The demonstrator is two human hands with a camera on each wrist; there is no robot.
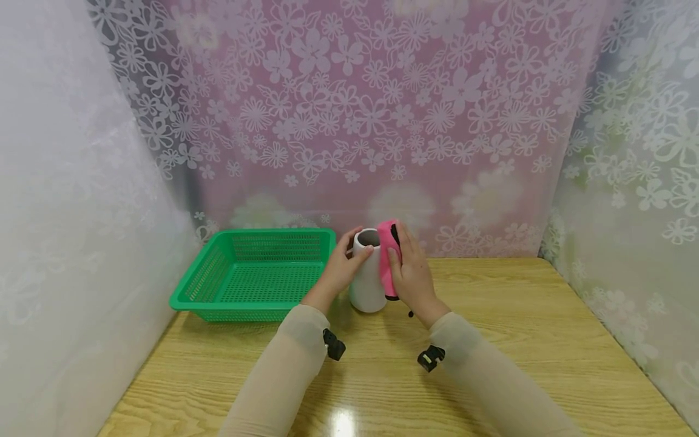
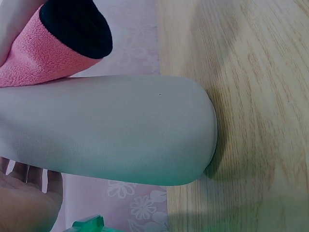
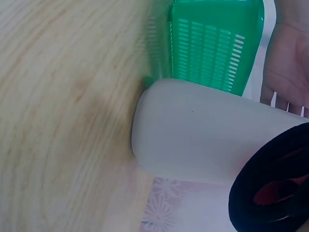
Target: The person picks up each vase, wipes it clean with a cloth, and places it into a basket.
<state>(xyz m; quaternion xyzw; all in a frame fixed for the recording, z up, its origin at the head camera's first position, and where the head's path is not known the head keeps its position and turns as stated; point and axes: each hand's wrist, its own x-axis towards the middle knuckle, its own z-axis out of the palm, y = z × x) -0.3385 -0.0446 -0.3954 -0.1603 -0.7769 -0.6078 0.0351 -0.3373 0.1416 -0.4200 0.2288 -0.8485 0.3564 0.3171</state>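
A tall white vase point(image 1: 368, 285) with an open round mouth stands upright on the table. My left hand point(image 1: 343, 264) grips its upper left side, the thumb near the rim and the fingers behind. In the left wrist view the smooth vase body point(image 2: 120, 130) lies across the middle. Against the vase's right side, my right hand point(image 1: 413, 273) holds a pink fleece piece with black trim point(image 1: 386, 267), thumb in front. Its black-edged opening point(image 3: 241, 193) shows in the right wrist view. A small dark toggle point(image 1: 411, 314) hangs below that hand.
A green perforated plastic basket point(image 1: 256, 315) sits on the wooden table point(image 1: 508, 340), just left of the vase. Behind the table hangs a pinkish floral curtain point(image 1: 371, 121), and pale sheets point(image 1: 65, 212) enclose both sides.
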